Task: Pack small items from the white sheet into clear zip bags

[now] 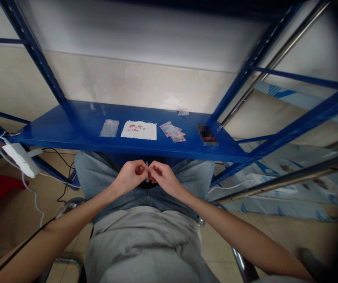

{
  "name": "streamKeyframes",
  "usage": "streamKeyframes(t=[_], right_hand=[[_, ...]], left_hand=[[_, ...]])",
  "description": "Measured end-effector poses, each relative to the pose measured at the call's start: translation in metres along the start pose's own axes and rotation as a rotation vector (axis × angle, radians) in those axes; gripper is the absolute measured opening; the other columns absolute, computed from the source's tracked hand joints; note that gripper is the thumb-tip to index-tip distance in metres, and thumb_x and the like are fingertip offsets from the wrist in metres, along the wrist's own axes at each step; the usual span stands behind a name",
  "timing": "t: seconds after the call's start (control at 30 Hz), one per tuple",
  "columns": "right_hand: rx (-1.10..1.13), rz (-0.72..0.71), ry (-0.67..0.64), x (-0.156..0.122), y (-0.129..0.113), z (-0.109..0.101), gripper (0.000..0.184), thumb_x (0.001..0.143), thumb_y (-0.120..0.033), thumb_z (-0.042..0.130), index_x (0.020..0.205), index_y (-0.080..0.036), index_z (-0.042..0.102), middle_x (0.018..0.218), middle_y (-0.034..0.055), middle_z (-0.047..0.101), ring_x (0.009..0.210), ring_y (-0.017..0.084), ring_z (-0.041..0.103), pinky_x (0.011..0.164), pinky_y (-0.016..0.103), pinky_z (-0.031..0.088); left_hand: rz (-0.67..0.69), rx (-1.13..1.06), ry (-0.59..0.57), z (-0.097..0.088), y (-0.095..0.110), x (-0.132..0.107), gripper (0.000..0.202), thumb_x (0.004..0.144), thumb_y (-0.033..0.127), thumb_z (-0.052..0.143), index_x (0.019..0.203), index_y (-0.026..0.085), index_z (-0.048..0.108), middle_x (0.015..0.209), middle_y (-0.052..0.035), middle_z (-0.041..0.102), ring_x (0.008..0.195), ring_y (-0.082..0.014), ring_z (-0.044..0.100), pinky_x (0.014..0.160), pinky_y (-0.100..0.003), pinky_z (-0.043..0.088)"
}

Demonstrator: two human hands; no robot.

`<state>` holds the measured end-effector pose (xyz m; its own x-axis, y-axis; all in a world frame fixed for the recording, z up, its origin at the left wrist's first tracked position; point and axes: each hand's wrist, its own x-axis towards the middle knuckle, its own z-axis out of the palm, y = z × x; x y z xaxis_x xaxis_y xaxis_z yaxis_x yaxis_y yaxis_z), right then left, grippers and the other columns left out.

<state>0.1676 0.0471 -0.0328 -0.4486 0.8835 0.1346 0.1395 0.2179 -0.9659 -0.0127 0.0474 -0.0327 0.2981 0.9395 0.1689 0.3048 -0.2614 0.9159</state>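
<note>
My left hand (132, 176) and my right hand (166, 177) meet above my lap, just in front of the shelf edge. Fingertips of both are pinched on a small clear plastic bag (147, 167), seen nearly edge-on; its contents, if any, cannot be made out. On the blue shelf (80, 129) beyond lie a stack of clear plastic bags (109, 128), a white cloth (138, 130) with small reddish pieces (133, 127) on it, and a few zip bags (173, 131) holding small colored bits.
A dark, pixelated object (206, 134) lies at the shelf's right end. A small clear bag (183, 112) rests near the back edge. At left, a white power strip (21, 159) hangs with cables by the frame. Blue uprights (239, 90) flank the shelf.
</note>
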Motion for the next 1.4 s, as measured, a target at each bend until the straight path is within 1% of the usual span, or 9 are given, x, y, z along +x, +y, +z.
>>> streamKeyframes(t=[0.2,0.33,0.5,0.73,0.87,0.97,1.13,1.27,1.4], right_hand=[[0.020,0.015,0.006,-0.001,0.000,0.000,0.025,0.095,-0.040,0.056,0.082,-0.019,0.055,0.071,-0.0020,0.059,0.060,0.011,0.056,0.056,0.023,0.046],[0.024,0.025,0.003,-0.001,-0.003,-0.001,0.028,0.096,-0.043,0.055,0.082,-0.019,0.056,0.071,-0.0018,0.059,0.060,0.011,0.056,0.057,0.023,0.046],[0.005,0.008,0.002,0.000,-0.003,-0.002,0.028,0.097,-0.041,0.053,0.079,-0.019,0.054,0.069,-0.0019,0.058,0.059,0.011,0.055,0.056,0.023,0.045],[-0.130,-0.036,-0.002,0.001,-0.003,-0.004,0.020,0.094,-0.029,0.050,0.076,-0.019,0.054,0.065,-0.0025,0.056,0.057,0.012,0.053,0.054,0.022,0.040],[-0.271,-0.049,0.024,0.002,-0.005,-0.004,0.015,0.086,-0.018,0.051,0.073,-0.019,0.056,0.062,-0.0027,0.056,0.057,0.011,0.050,0.054,0.022,0.036],[-0.364,-0.065,0.050,0.003,-0.006,-0.003,0.012,0.081,-0.014,0.053,0.070,-0.019,0.056,0.062,-0.0037,0.055,0.057,0.011,0.047,0.055,0.022,0.032],[-0.435,-0.059,0.096,0.004,-0.005,-0.008,0.012,0.078,-0.014,0.056,0.067,-0.019,0.054,0.060,-0.0046,0.051,0.056,0.011,0.045,0.055,0.023,0.030],[-0.490,-0.039,0.152,0.005,-0.004,-0.015,0.015,0.078,-0.017,0.058,0.064,-0.019,0.052,0.058,-0.0045,0.050,0.055,0.011,0.043,0.054,0.024,0.028],[-0.516,-0.062,0.154,0.004,-0.006,-0.017,0.016,0.082,-0.020,0.057,0.067,-0.020,0.050,0.059,-0.0043,0.051,0.054,0.011,0.045,0.054,0.025,0.029]], left_hand=[[0.034,0.015,-0.032,-0.002,0.004,-0.002,0.012,0.084,0.024,0.059,0.079,0.015,0.066,0.069,-0.0024,0.066,0.060,-0.0131,0.058,0.058,-0.023,0.044],[0.038,0.012,-0.081,-0.002,0.005,-0.002,0.014,0.088,0.024,0.056,0.084,0.015,0.065,0.072,-0.0030,0.067,0.064,-0.0134,0.059,0.059,-0.024,0.044],[0.021,-0.012,-0.112,-0.001,0.003,-0.002,0.015,0.091,0.027,0.055,0.085,0.015,0.063,0.075,-0.0032,0.067,0.065,-0.0133,0.059,0.059,-0.023,0.043],[0.027,0.018,-0.052,-0.001,0.005,-0.002,0.014,0.085,0.023,0.057,0.077,0.015,0.064,0.070,-0.0021,0.064,0.061,-0.0123,0.054,0.058,-0.023,0.040],[0.023,0.096,-0.022,0.001,0.006,-0.004,0.013,0.083,0.021,0.056,0.072,0.016,0.062,0.066,0.0000,0.060,0.058,-0.0113,0.049,0.056,-0.023,0.036],[0.031,0.172,-0.006,0.003,0.007,-0.005,0.013,0.082,0.020,0.054,0.070,0.016,0.060,0.064,0.0007,0.058,0.057,-0.0111,0.047,0.055,-0.023,0.034],[0.014,0.289,0.035,-0.001,0.011,-0.005,0.012,0.077,0.019,0.056,0.066,0.018,0.056,0.059,0.0020,0.055,0.055,-0.0110,0.046,0.054,-0.023,0.031],[0.006,0.294,0.075,-0.007,0.013,-0.003,0.013,0.078,0.021,0.058,0.065,0.018,0.057,0.058,0.0021,0.054,0.055,-0.0109,0.045,0.053,-0.024,0.029],[0.062,0.281,0.015,-0.002,0.012,-0.003,0.012,0.080,0.020,0.057,0.069,0.018,0.059,0.060,0.0026,0.055,0.056,-0.0105,0.045,0.055,-0.024,0.031]])
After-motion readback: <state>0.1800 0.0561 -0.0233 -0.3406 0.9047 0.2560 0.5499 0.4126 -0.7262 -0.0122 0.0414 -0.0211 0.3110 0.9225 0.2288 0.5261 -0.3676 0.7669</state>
